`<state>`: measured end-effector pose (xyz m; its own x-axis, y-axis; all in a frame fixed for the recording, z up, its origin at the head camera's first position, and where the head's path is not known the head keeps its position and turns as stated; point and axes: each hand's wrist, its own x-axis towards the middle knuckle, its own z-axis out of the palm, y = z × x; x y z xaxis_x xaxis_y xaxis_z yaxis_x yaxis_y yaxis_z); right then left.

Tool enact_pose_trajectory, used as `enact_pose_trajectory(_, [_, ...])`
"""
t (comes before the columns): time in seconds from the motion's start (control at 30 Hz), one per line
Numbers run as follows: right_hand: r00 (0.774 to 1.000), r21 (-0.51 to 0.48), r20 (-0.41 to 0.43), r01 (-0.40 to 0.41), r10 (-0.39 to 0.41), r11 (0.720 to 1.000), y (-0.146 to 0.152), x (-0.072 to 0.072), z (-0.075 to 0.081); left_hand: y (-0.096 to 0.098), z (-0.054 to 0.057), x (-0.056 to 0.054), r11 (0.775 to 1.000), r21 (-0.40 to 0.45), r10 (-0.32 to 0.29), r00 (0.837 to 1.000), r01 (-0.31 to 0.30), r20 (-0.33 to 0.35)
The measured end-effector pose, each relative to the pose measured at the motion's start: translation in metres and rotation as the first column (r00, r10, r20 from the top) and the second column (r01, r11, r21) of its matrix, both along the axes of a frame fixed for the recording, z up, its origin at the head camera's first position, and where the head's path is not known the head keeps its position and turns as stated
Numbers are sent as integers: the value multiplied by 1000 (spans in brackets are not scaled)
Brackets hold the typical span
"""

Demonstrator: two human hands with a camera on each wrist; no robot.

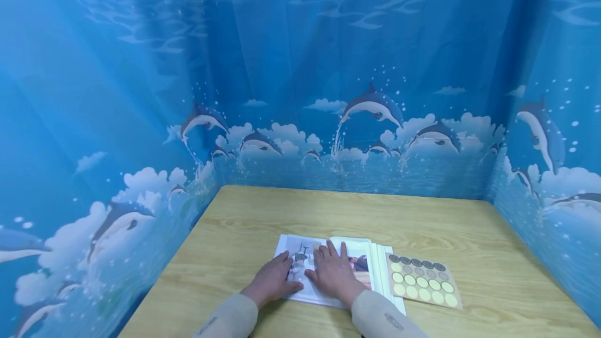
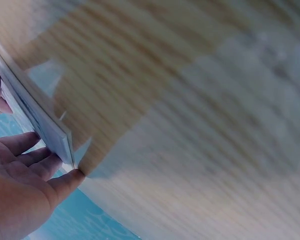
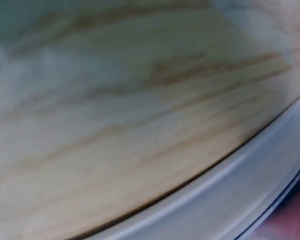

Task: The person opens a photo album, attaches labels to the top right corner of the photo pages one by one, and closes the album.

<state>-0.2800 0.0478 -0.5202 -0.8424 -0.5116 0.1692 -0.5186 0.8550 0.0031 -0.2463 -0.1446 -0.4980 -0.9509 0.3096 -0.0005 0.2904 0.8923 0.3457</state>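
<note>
An open photo album (image 1: pixel 366 254) with clear sleeves lies on the wooden table (image 1: pixel 338 213) near its front edge. My left hand (image 1: pixel 274 278) rests flat on the left page, fingers straight. My right hand (image 1: pixel 332 273) lies flat on the middle of the album, fingers spread forward. In the left wrist view the left hand (image 2: pixel 27 175) touches the album's edge (image 2: pixel 37 117). The right wrist view shows only blurred table wood (image 3: pixel 115 110) and the album's white rim (image 3: pixel 230 195); that hand is out of its frame.
A tan sheet of round stickers (image 1: pixel 422 280), dark and pale yellow, lies just right of the album. Blue dolphin-print curtains (image 1: pixel 300 67) close off the table at the left, back and right. Bare wood stretches behind the album.
</note>
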Motion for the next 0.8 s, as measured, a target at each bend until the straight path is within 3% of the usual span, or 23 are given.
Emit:
enact_pose_trajectory(0.33, [1000, 0, -5, -10, 10, 1000, -1, -4, 6, 0, 4, 2, 1000, 7, 4, 1000, -4, -9])
enact_pose_trajectory(0.63, [999, 31, 46, 0, -2, 1000, -1, -9, 8, 1, -1, 3, 1000, -1, 2, 1000, -2, 2])
enact_pose_trajectory(0.8, [1000, 32, 16, -17, 16, 999, -1, -9, 7, 0, 0, 1, 1000, -2, 3, 1000, -3, -15])
